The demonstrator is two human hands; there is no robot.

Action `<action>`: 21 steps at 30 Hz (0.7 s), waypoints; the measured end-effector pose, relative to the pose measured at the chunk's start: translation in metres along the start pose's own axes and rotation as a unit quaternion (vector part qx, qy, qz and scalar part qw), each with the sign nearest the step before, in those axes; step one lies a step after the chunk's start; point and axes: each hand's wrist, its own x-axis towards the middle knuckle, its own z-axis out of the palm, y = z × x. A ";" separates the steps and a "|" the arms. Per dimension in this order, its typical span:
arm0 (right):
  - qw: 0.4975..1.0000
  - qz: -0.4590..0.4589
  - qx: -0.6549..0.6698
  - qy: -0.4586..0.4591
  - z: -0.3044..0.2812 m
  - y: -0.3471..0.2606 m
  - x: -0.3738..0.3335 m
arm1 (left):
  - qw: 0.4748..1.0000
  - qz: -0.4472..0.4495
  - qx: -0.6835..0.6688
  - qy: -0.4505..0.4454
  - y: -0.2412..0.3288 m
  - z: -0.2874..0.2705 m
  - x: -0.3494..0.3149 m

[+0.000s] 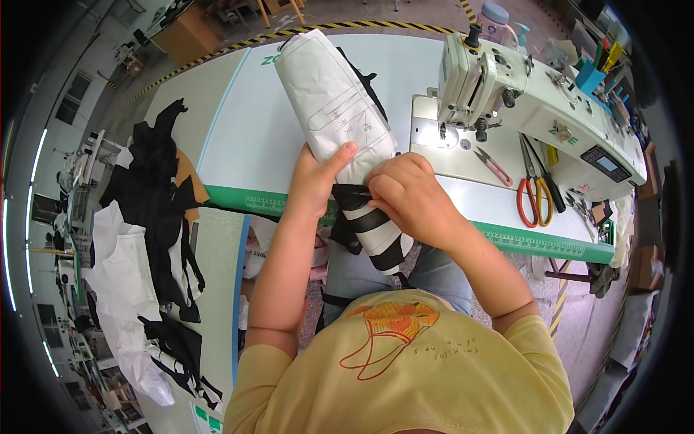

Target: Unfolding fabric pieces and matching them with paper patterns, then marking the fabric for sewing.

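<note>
A rolled white sheet with thin printed pattern lines [336, 101] leans up and away from me over the sewing table. My left hand [316, 173] is closed round its lower left side, thumb lying across the front. Just right of it, my right hand [405, 186] pinches the black edge of a black-and-white striped fabric piece [372, 226], which hangs over the table's front edge above my lap. The right fingertips are partly hidden behind the hand. Black fabric also shows along the roll's right side.
A white sewing machine [535, 108] stands at the right. Beside it lie red-and-orange-handled scissors [533, 195] and pink-handled snips [495, 168]. Black fabric pieces [148, 173] and white sheets [123, 275] spread over the left side table. A green ruler strip [520, 240] edges the table front.
</note>
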 end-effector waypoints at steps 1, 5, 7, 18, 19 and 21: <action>1.000 0.008 -0.002 -0.020 -0.001 0.000 0.000 | 1.000 -0.002 0.002 0.000 -0.001 0.000 0.000; 0.984 0.116 -0.008 -0.132 -0.003 -0.006 0.000 | 1.000 -0.009 -0.011 0.003 0.000 0.004 0.000; 0.986 0.130 -0.016 -0.104 0.002 -0.013 0.001 | 1.000 0.009 -0.019 0.014 0.000 0.008 0.000; 0.996 0.010 -0.010 -0.092 0.005 -0.020 0.004 | 0.999 0.033 0.028 0.026 -0.003 0.012 0.001; 0.990 0.034 0.009 -0.138 0.008 -0.021 0.002 | 0.999 0.030 0.019 0.017 -0.003 0.013 0.001; 0.981 0.056 0.028 -0.184 0.011 -0.021 -0.001 | 0.999 0.027 0.021 0.030 -0.009 0.009 0.002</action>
